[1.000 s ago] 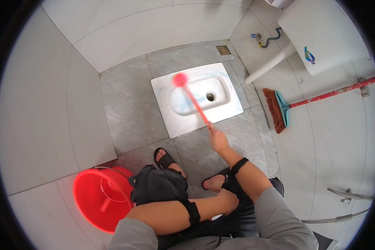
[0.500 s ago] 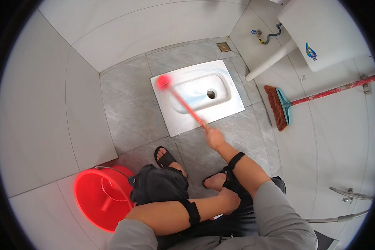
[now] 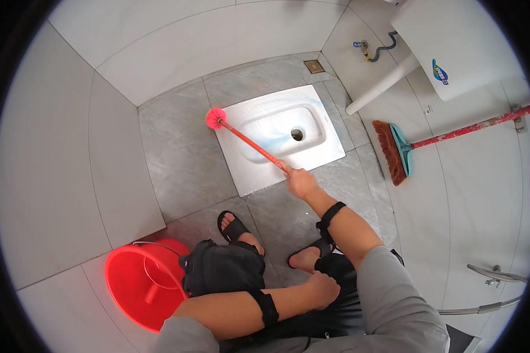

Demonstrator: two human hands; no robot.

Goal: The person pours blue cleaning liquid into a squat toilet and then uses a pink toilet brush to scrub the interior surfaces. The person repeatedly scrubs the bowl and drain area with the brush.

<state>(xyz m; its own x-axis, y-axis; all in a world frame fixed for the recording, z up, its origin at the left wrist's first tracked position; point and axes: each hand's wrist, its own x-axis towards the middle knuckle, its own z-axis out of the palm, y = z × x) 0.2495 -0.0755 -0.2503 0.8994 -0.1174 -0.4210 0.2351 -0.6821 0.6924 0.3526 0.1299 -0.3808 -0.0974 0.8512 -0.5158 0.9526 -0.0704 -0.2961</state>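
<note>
My right hand (image 3: 303,183) is wrapped round the orange-red handle of a toilet brush (image 3: 250,145). Its round pink head (image 3: 215,118) sits over the left corner of the white squat toilet (image 3: 282,166), just past the rim; whether it touches is hard to tell. Faint bluish streaks run through the basin near the dark drain hole (image 3: 297,135). My left hand (image 3: 323,290) rests closed over my dark trouser leg (image 3: 227,267), its fingers curled under and out of sight, so anything inside them is hidden.
A red bucket (image 3: 115,282) with an orange-red object (image 3: 151,294) inside stands at lower left. On the right wall hang a brown-bristled broom (image 3: 390,153), a white cistern (image 3: 459,35) with its pipe (image 3: 383,85), and a hose (image 3: 489,307). A square floor drain (image 3: 314,66) lies behind the toilet.
The brush head has shifted left, from over the toilet's corner to its outer edge, and is no longer blurred. My right hand has moved slightly left; my left hand stays almost where it was.
</note>
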